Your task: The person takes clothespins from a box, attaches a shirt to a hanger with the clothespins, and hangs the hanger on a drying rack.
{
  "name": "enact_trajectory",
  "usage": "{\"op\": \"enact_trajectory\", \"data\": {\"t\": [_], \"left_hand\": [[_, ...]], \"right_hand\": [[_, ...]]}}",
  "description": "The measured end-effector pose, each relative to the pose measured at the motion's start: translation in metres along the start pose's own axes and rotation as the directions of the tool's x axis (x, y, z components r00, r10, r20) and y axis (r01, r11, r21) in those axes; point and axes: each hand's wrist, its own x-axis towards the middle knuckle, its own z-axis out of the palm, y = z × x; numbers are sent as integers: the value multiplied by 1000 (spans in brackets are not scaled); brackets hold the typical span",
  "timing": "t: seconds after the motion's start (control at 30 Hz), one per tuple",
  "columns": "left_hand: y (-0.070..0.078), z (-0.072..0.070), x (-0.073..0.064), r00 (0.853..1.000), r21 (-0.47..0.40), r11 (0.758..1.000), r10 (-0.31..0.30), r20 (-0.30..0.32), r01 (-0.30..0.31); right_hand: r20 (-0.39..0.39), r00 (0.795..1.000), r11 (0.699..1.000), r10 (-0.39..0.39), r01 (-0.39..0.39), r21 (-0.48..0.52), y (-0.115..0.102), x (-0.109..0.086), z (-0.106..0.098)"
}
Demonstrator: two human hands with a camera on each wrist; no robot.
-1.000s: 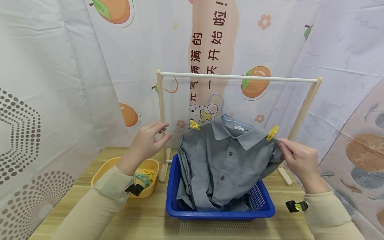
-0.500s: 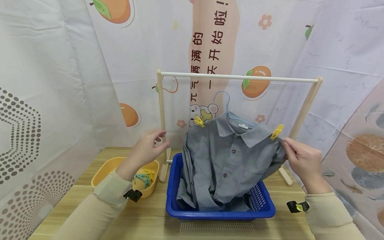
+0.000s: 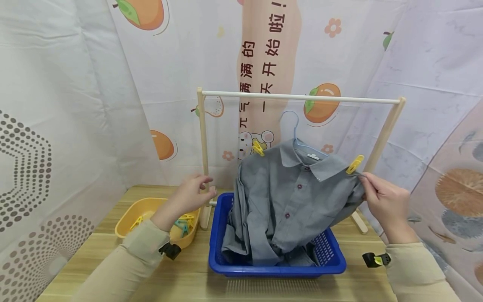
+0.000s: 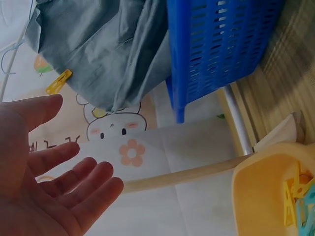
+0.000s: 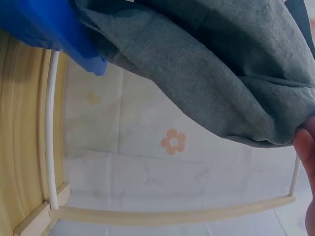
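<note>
A grey button-up shirt (image 3: 271,188) is on a light blue hanger (image 3: 296,126), its lower part bunched in a blue basket (image 3: 277,270). Yellow clothespins stand on both shoulders, one at the left (image 3: 258,148) and one at the right (image 3: 355,164). My right hand (image 3: 388,205) pinches the shirt at its right shoulder; in the right wrist view only part of the thumb and fingers shows beside the cloth (image 5: 206,73). Off to the left, my left hand (image 3: 188,197) is held in the air with loosely bent fingers, touching nothing, as its wrist view also shows (image 4: 64,172).
Behind the basket stands a wooden rack with a white top bar (image 3: 302,97). A yellow tub (image 3: 128,214) holding several yellow and teal clothespins (image 3: 183,226) sits on the wooden table (image 3: 181,277) at the left. Printed curtains hang around.
The right hand has drawn the shirt and hanger to the right, with the hanger hook rising slightly. My left hand, apart from the shirt, has sunk lower.
</note>
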Motion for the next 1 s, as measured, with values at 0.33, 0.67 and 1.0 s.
{"op": "enact_trajectory", "data": {"t": [0.33,0.67,1.0], "left_hand": [[0,16,0,991,47,997,-68,119,63],[-3,26,-2,973,-24,990,-133,188,140],[-2,37,-9,956,14,987,-159,245,161]], "right_hand": [[-18,998,997,64,-64,-43,9,2,-4],[-12,994,994,105,-105,-42,18,1,-7],[-5,994,992,111,-111,-61,22,-6,-9]]}}
